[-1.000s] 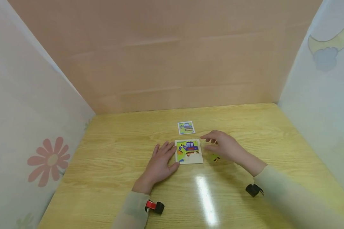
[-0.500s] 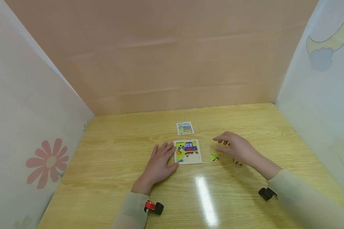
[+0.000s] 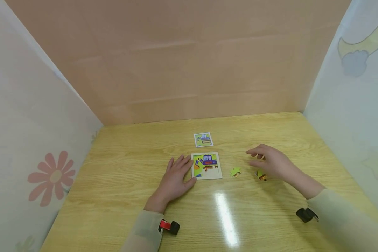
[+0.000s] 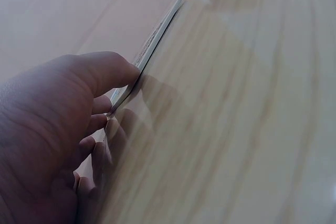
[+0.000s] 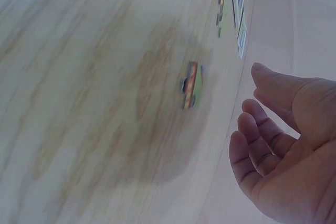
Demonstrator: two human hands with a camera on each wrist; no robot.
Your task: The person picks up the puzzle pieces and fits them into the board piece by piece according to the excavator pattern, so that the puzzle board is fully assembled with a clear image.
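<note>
A square jigsaw board (image 3: pixel 213 174) with a digger picture lies mid-table, its lower right part bare. My left hand (image 3: pixel 173 180) rests against its left side, fingers fairly straight, thumb at the near corner. The left wrist view shows that thumb touching the board's edge (image 4: pixel 163 30). To the right lies a green puzzle piece (image 3: pixel 235 172). Farther right, a second piece (image 3: pixel 260 175), green with brown and orange, sits partly below my right hand (image 3: pixel 272 162). That hand hovers with loosely bent fingers and nothing between them; the right wrist view shows it apart from the second piece (image 5: pixel 192 85).
Behind the board lies a small card (image 3: pixel 203 139) with a similar digger picture. The wooden table (image 3: pixel 129 157) is bordered by a brown back panel (image 3: pixel 189 70) and pale side panels. Light glares off the table in front of the board.
My right hand has moved right, away from the board, uncovering the green piece; the second piece came into view beneath it. My left hand has stayed at the board.
</note>
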